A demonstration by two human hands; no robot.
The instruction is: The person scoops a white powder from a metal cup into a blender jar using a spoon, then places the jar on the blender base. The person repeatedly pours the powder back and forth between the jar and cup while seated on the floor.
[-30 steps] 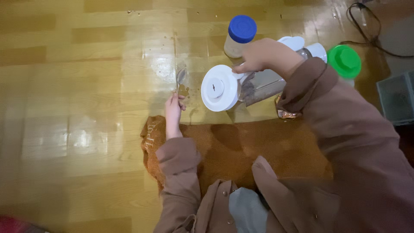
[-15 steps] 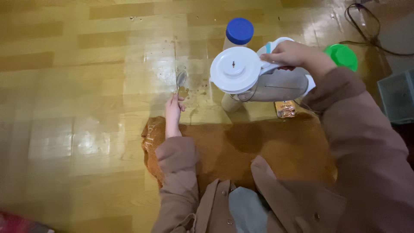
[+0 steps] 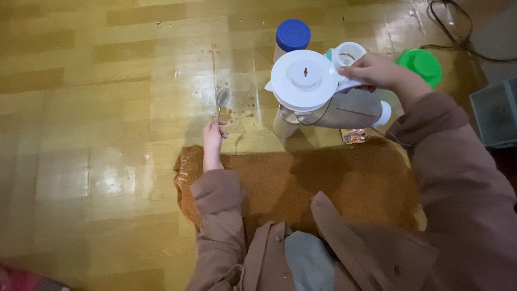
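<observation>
Right hand (image 3: 374, 71) gripped the handle of a clear jug (image 3: 334, 105) with a white lid (image 3: 305, 80), holding it tilted above the wooden floor (image 3: 107, 108). Left hand (image 3: 214, 131) closed around a metal spoon (image 3: 221, 101), its bowl resting on the floor among brown spatters. Blue-capped jar (image 3: 292, 35) stood just behind the jug; green-capped jar (image 3: 421, 64) to the right.

wood floor (image 3: 97, 108) | brown mat (image 3: 334, 183) | blue-lidded jar (image 3: 292, 36) | green-lidded jar (image 3: 423, 64)
</observation>
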